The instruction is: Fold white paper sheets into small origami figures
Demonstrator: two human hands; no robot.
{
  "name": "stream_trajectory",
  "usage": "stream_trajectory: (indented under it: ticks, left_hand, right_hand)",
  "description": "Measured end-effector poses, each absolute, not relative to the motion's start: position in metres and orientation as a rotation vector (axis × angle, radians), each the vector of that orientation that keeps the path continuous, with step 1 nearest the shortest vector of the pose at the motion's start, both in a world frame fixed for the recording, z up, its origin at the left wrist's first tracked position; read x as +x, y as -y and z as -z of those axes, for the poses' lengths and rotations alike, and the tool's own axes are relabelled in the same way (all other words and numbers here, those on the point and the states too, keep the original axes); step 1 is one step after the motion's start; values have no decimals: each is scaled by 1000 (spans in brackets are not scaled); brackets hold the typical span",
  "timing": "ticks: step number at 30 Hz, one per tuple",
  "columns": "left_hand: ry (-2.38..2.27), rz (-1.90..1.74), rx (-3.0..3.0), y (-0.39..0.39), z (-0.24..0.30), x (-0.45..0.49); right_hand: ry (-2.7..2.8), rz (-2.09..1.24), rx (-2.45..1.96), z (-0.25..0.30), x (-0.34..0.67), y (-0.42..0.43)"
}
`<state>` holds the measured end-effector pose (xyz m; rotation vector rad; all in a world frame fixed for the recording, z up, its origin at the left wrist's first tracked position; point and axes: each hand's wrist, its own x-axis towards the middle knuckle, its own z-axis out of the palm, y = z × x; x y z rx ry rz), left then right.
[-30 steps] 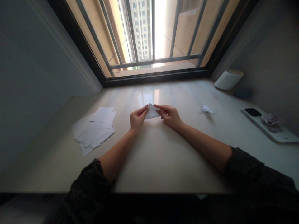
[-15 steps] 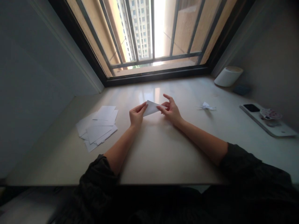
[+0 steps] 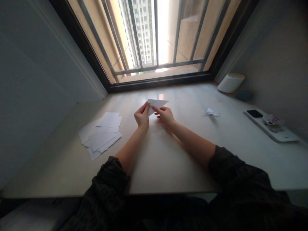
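Nearest, dark sleeves (image 3: 108,176) reach across the desk (image 3: 168,166). Left of the fingers lies a loose pile of paper (image 3: 102,138); well to their right, a phone (image 3: 285,136). The left hand (image 3: 141,116) pinches a folded paper (image 3: 158,102) at its left end, and the right hand's (image 3: 166,116) fingers close on its lower edge. Its long axis runs left to right, sharp tip pointing right. Beyond the fingers stands a barred window (image 3: 157,38)
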<state>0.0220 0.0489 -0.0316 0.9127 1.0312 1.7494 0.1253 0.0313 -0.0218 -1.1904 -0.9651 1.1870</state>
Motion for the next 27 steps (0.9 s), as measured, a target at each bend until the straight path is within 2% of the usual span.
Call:
stream_trajectory:
  ticks: [7, 27]
  left_hand:
    - [-1038, -1659, 890, -45, 33, 21]
    - [-1101, -1693, 900, -53, 41, 18]
  right_hand:
    - [1047, -1111, -1217, 30, 133, -29]
    - [1306, -973, -1276, 47, 149, -39]
